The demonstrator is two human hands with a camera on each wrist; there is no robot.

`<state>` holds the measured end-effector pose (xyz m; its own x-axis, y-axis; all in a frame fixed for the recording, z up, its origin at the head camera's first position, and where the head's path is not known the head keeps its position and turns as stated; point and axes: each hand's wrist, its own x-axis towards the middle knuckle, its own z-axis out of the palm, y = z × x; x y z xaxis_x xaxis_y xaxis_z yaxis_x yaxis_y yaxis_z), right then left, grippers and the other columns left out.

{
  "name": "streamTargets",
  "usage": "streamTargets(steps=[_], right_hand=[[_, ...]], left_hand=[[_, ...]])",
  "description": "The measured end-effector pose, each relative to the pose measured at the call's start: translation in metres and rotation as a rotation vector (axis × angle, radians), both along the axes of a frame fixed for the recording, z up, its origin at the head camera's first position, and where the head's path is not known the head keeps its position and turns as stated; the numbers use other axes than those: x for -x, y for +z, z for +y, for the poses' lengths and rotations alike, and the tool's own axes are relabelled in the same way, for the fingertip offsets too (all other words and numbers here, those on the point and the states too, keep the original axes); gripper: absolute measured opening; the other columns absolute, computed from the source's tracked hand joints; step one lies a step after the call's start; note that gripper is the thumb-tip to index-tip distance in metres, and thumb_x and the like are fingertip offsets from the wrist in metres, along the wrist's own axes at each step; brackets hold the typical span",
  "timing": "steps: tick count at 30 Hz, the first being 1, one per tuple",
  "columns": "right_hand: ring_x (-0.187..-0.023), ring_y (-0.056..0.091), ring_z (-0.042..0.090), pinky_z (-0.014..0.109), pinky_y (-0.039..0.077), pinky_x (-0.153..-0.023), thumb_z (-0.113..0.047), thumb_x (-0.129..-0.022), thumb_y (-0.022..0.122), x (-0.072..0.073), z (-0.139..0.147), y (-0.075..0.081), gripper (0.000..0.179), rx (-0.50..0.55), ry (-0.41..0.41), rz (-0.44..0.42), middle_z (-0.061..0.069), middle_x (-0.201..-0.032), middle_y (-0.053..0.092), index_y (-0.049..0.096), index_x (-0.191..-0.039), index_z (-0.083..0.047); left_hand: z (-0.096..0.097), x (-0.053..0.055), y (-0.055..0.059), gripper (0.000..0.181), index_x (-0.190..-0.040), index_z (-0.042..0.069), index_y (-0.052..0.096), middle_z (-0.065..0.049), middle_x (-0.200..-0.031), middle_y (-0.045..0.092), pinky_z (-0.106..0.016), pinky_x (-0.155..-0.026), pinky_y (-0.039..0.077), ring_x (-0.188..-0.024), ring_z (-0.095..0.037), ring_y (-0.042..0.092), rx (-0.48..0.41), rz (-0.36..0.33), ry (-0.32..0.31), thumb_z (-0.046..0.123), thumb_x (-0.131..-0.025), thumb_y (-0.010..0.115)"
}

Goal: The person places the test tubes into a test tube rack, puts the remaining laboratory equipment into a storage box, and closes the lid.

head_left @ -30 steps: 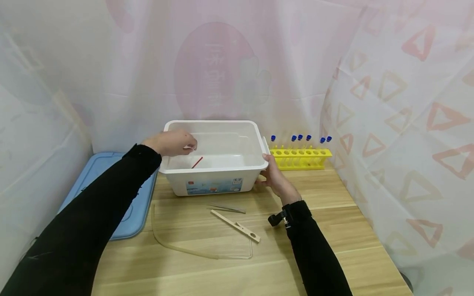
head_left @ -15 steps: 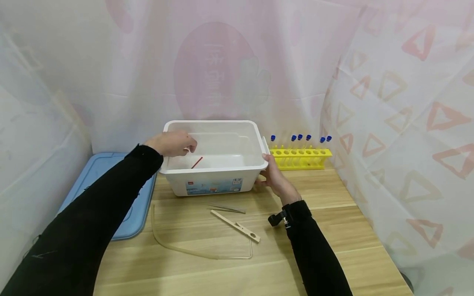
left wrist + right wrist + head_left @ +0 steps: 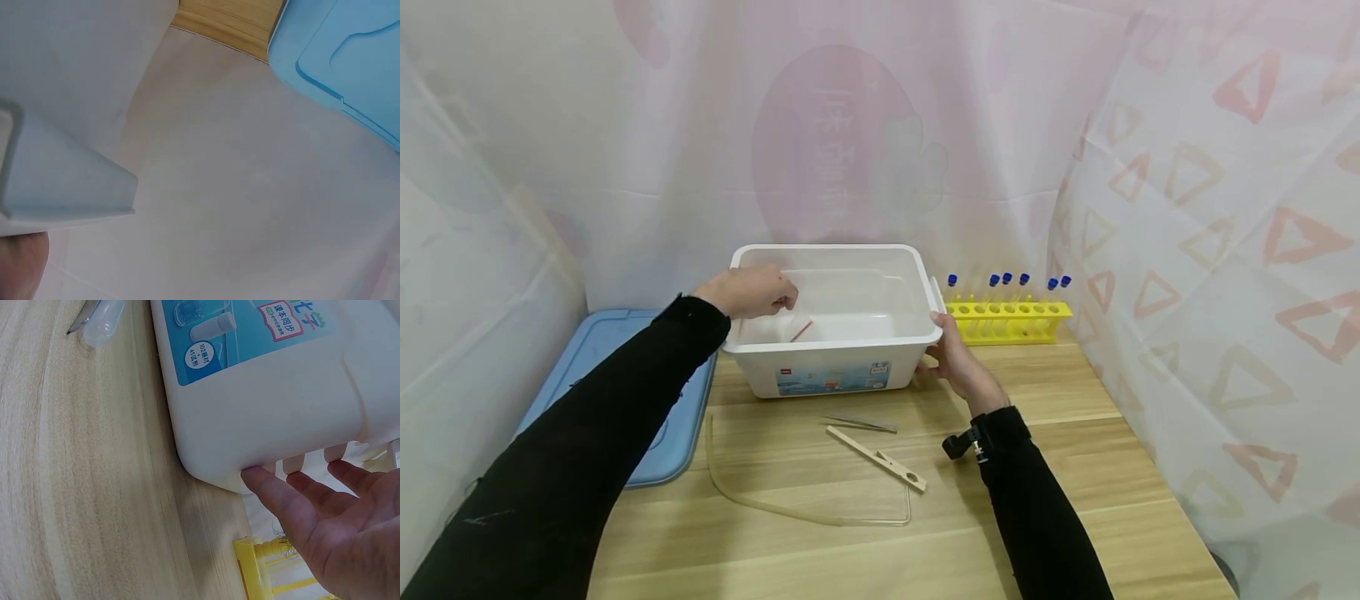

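Note:
A white plastic storage box (image 3: 831,368) with a blue label stands at the back of the table. My left hand (image 3: 752,290) reaches over its left rim, knuckles up and fingers bent downward. The fingertips are hidden, and I cannot tell whether they pinch anything. Just below them inside the box lies a thin red stick (image 3: 801,331), with something whitish, see-through beside it. My right hand (image 3: 957,360) holds the box at its right end, thumb at the rim. In the right wrist view its fingertips (image 3: 253,475) press on the box's side wall.
Left of the box lies a blue lid (image 3: 673,433). A yellow rack (image 3: 1009,323) with several blue-capped tubes stands to the right. In front are metal tweezers (image 3: 861,423), a wooden test tube clamp (image 3: 877,458) and a rubber hose (image 3: 775,507) joined to a bent glass tube (image 3: 883,522).
A pale bit at my left fingertips a second ago is out of sight. The red stick now looks paler, with the whitish thing beside it. My right hand stays in place.

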<state>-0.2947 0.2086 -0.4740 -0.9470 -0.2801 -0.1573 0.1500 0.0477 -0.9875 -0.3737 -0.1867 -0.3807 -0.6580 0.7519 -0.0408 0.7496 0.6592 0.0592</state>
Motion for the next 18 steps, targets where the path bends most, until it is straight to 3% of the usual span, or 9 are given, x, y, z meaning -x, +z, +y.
streamTargets(steps=[5,10,18], right_hand=[[-0.177,0.033,0.055,0.090,0.040,-0.129,-0.070,-0.111,0.029,0.000,-0.002,0.000,0.087,-0.001,0.000,-0.003,0.023,-0.190,0.029,0.017,-0.188,-0.032],[-0.176,0.036,0.054,0.089,0.040,-0.130,-0.069,-0.111,0.028,0.001,-0.003,0.001,0.087,-0.007,0.001,-0.002,0.025,-0.190,0.030,0.018,-0.188,-0.029],[-0.177,0.034,0.054,0.089,0.040,-0.130,-0.069,-0.112,0.028,0.000,-0.003,0.002,0.087,-0.006,-0.006,-0.006,0.022,-0.191,0.029,0.018,-0.189,-0.030]], left_hand=[[-0.002,-0.003,0.000,0.016,-0.110,0.012,0.083,-0.008,-0.107,0.084,-0.043,-0.091,0.064,-0.091,-0.019,0.070,0.000,0.010,-0.025,-0.002,-0.111,0.077],[-0.003,-0.008,0.001,0.016,-0.124,0.008,0.085,-0.015,-0.123,0.087,-0.048,-0.101,0.068,-0.110,-0.029,0.081,-0.019,-0.008,-0.023,0.000,-0.113,0.075],[0.000,-0.018,0.015,0.025,-0.137,0.002,0.082,-0.020,-0.138,0.084,-0.055,-0.112,0.067,-0.132,-0.042,0.079,-0.078,-0.010,0.009,0.003,-0.114,0.074]])
